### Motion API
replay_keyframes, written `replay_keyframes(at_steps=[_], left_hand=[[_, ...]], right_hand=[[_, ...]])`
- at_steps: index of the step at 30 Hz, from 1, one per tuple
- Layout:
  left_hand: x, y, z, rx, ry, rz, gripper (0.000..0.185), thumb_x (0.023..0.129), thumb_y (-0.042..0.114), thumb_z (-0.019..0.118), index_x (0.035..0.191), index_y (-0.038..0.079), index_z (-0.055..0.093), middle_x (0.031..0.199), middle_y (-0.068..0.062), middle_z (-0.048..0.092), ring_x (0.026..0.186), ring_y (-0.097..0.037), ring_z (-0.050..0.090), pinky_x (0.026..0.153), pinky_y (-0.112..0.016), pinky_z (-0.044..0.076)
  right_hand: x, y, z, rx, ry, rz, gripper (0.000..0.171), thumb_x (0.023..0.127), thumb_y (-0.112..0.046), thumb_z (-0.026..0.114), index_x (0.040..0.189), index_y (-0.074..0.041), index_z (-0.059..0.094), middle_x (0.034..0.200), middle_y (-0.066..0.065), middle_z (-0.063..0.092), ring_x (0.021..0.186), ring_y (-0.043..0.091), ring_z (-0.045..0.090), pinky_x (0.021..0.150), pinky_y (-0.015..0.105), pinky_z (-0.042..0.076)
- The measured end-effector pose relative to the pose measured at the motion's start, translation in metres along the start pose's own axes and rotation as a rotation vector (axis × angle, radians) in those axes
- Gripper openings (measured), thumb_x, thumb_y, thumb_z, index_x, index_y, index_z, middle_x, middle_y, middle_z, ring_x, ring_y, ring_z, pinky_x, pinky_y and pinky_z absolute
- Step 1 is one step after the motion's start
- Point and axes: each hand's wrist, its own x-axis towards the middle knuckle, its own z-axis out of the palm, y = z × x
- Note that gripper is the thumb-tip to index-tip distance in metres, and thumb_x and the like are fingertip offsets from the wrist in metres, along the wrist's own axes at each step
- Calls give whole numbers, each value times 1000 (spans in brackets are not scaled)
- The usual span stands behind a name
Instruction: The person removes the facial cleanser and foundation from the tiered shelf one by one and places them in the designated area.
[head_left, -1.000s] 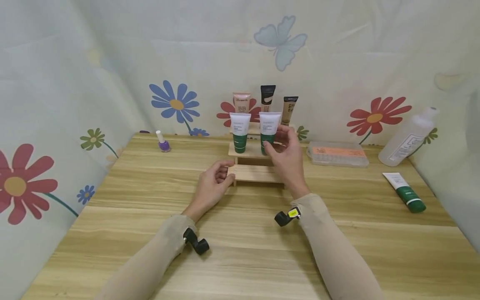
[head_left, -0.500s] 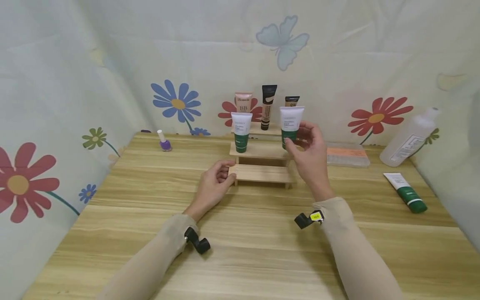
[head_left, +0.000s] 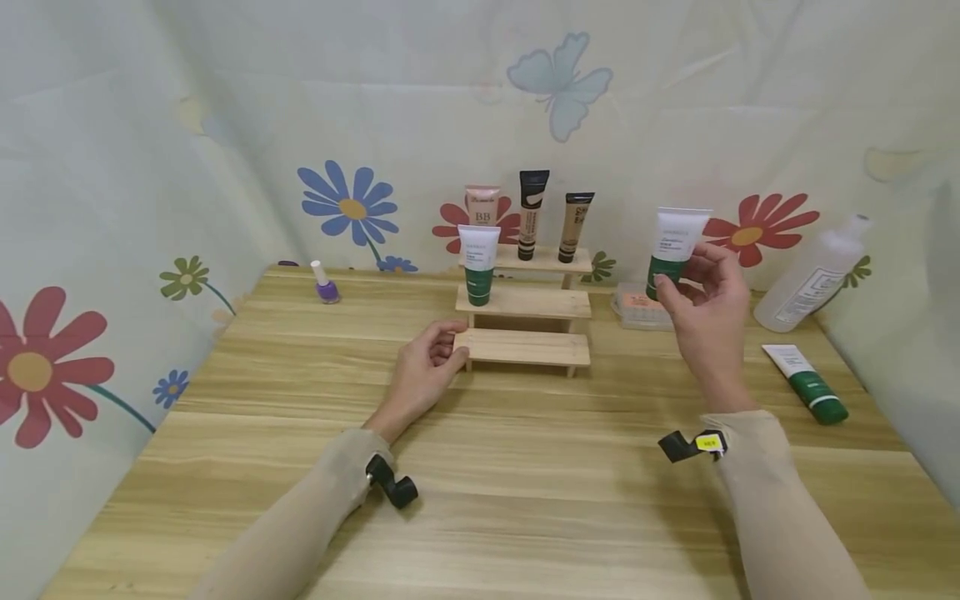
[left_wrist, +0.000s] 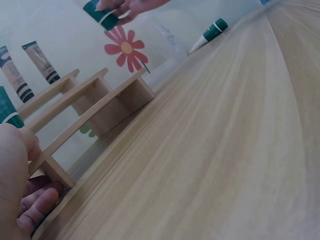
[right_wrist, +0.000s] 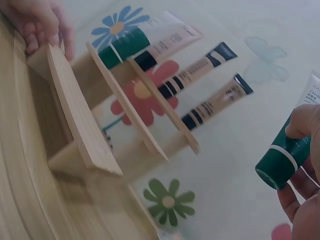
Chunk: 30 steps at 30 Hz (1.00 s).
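My right hand [head_left: 705, 310] holds a white tube with a green cap [head_left: 672, 248] upright in the air, to the right of the three-step wooden rack [head_left: 525, 346]; the same tube [right_wrist: 290, 150] shows pinched in the right wrist view. My left hand [head_left: 431, 364] grips the left end of the rack's bottom step, also seen in the left wrist view as fingers [left_wrist: 35, 207] against the wood. A matching green-capped tube [head_left: 477, 262] stands on the middle step. A BB tube [head_left: 482, 205], a black-topped tube [head_left: 531, 210] and a tan tube [head_left: 573, 223] stand on the top step.
Another green-capped tube [head_left: 806, 383] lies flat at the table's right. A clear bottle [head_left: 813, 273] leans at the back right beside a flat plastic box [head_left: 637, 310]. A purple nail polish bottle [head_left: 326, 284] stands at the back left. Flowered cloth surrounds the table.
My right hand has lifted the green-capped tube off the middle step and carried it to the right, well clear of the rack. The left hand has stayed on the bottom step.
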Motion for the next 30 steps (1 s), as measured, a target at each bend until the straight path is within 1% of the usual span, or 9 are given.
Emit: replay_keyframes(at_steps=[5,9,14,19,23,27,30], left_hand=[[-1,-1,-2,7,-1,4,34,108,19,75,141,16,72,120,-7,75,106,-21,72,90,-32,61],[-2,-2,-4,11,3,12,33,108,20,75,141,17,72,120,-7,75,106,-21,73,90,-34,61],[-1,-3,-4,7,7,15,32,108,20,75,140,18,72,120,-7,76,106,-21,73,89,-32,61],[0,-3,-4,10,10,18,32,108,20,75,140,17,72,120,-7,75,105,-21,72,88,-30,61],[0,-3,-4,10,11,20,32,108,20,75,139,16,72,119,-7,75,105,-21,73,88,-29,61],[0,-2,-2,10,9,14,31,107,19,75,139,16,72,119,-7,75,105,-20,72,89,-31,61],[0,0,-1,6,4,7,31,108,19,74,139,16,72,119,-7,74,105,-20,72,89,-30,61]], right_hand=[[-2,5,-29,-102,37,49,51,103,-6,78,149,-15,60,130,-11,63,118,14,64,101,21,55],[-4,9,-49,-164,63,86,51,103,-7,77,151,-15,59,128,-14,63,116,11,63,99,18,54],[-7,14,-69,-203,83,115,52,103,-4,76,151,-14,59,127,-13,62,114,9,64,96,13,53],[-12,18,-83,-251,86,162,52,104,-4,75,153,-13,57,128,-15,60,114,7,62,94,10,52],[-16,23,-91,-278,93,179,53,104,-6,75,153,-14,57,127,-16,60,114,6,61,94,11,51],[-19,29,-98,-277,99,181,53,103,-6,78,152,-13,58,126,-15,63,112,8,61,92,10,52],[-23,31,-102,-287,103,204,53,102,-8,79,151,-13,59,125,-16,63,111,8,61,90,9,51]])
